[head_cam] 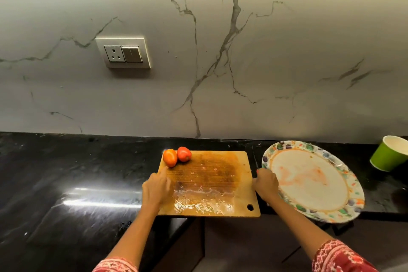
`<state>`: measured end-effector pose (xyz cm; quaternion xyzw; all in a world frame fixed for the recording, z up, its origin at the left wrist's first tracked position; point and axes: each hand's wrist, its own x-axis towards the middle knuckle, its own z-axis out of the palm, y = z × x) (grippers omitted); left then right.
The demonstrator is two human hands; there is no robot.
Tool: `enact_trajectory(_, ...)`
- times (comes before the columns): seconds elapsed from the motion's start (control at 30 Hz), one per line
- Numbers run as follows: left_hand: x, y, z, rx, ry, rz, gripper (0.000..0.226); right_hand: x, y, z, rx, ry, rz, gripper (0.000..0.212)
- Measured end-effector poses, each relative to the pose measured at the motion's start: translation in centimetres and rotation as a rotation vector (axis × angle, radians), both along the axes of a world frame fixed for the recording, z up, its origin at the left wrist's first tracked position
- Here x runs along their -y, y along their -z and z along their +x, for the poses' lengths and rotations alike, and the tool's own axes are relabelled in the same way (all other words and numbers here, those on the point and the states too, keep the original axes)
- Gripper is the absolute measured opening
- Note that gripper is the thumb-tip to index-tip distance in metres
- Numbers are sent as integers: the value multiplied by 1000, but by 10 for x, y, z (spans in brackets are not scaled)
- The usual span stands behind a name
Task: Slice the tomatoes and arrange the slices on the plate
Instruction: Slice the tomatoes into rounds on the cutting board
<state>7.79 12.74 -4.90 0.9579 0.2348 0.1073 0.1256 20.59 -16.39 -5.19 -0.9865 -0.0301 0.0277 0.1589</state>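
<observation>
We see a black, glossy stone counter (66,172) running under a pale marble-veined wall (265,51). On that wall, towards its left half, sits a white plate with a socket and switches (123,53). At the counter's right edge, near the back, a green paper cup (389,153) leans tilted, its white inside showing. Dark cabinet fronts (231,245) lie below the counter's front edge.

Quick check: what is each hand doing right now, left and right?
Left hand: open, fingers stretched toward the tomatoes, holding nothing.
Right hand: curled round a knife beside the plate.
</observation>
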Motion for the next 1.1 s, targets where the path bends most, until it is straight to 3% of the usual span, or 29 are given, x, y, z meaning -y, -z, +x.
enact_trajectory(0.1, -10, -10, 22, 110, 23, -30, 21, -14, -9, 8, 24, 73, 174, 17)
enact_trajectory(0.2, -19, -12, 45, 257, 161, -79, 22, -31, -11, 11, 40, 34, 332, 19)
enact_trajectory(0.33, -36, -7, 77, 13, 250, -92, 62, -52, -5, 13, -80, -30, 486, 29)
enact_trajectory(0.43, -43, -10, 96, -198, 317, 25, 78, -67, -4, 11, -115, 18, 673, 29)
enact_trajectory(0.57, -42, -9, 114, -249, 437, 84, 69, -76, -4, 9, -213, -24, 832, 16)
enact_trajectory(0.7, -33, -17, 125, -240, 498, 81, 63, -81, 4, 9, -116, -64, 746, 7)
enact_trajectory(0.77, -27, -22, 127, -247, 511, 9, 64, -83, 6, 11, -48, -68, 712, 8)
enact_trajectory(0.93, -7, -28, 123, -176, 525, -404, 57, -87, -1, 14, -17, -80, 787, 14)
enact_trajectory(1.1, 14, -28, 100, -140, 562, -499, 50, -82, -5, 5, -29, -103, 840, 21)
